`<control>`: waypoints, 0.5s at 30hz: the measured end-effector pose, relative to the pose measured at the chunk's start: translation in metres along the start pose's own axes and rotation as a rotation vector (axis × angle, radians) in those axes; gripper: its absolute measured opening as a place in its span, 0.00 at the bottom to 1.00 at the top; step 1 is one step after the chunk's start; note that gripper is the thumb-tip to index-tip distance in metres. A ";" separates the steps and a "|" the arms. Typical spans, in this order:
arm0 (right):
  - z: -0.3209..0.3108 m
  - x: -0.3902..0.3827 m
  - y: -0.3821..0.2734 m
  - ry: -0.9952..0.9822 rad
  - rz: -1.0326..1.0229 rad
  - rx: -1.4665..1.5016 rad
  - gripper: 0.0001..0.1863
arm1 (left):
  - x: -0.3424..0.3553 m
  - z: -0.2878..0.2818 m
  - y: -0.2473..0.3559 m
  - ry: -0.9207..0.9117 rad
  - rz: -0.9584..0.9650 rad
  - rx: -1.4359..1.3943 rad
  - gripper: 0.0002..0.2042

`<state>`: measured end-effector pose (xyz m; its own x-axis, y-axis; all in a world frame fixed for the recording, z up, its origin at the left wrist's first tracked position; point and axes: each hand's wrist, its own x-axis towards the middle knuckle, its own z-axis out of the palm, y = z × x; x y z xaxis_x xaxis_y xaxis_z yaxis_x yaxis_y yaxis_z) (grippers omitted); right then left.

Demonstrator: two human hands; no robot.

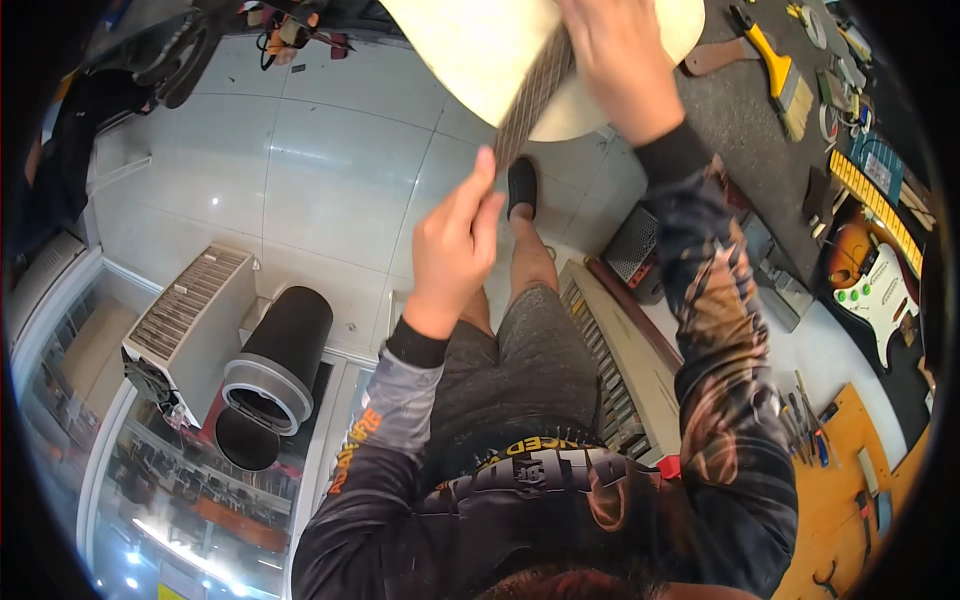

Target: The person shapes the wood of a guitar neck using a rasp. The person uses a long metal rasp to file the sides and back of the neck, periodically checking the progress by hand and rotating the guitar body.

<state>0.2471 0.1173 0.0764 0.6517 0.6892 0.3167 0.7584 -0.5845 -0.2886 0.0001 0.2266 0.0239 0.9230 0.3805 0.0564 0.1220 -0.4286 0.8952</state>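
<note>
A pale-bodied guitar point(470, 55) hangs before me at the top of the view, its dark fretted neck point(535, 100) slanting down toward me. Near the neck's lower end, my left hand point(455, 240) is closed around it, with the index finger lying along its side. The guitar's head is hidden or too blurred to make out there. Higher up, my right hand point(625, 75) presses against the neck over the body, fingers held close together. Its fingertips run to the upper edge of the view. The guitar's far part is cut off.
On the dark workbench point(735, 130) to my right lie a yellow-handled brush point(775, 75) and a sunburst electric guitar point(875, 290). Several screwdrivers point(815, 430) rest farther down. A black bin point(290, 330), a vented grey box point(195, 310) and a glass case point(200, 500) stand at my left.
</note>
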 end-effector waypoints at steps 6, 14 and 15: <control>0.007 -0.021 -0.012 -0.030 0.045 -0.020 0.23 | -0.028 0.001 -0.005 -0.006 -0.071 -0.019 0.26; 0.009 0.019 0.028 0.124 -0.098 -0.163 0.24 | 0.015 0.013 0.013 0.019 -0.075 0.020 0.26; 0.009 0.014 0.022 0.124 -0.099 -0.159 0.24 | 0.015 0.014 0.013 0.057 -0.073 -0.005 0.26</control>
<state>0.2734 0.1180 0.0660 0.5631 0.6946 0.4476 0.8050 -0.5834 -0.1074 0.0211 0.2153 0.0297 0.8894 0.4569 0.0160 0.1862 -0.3939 0.9001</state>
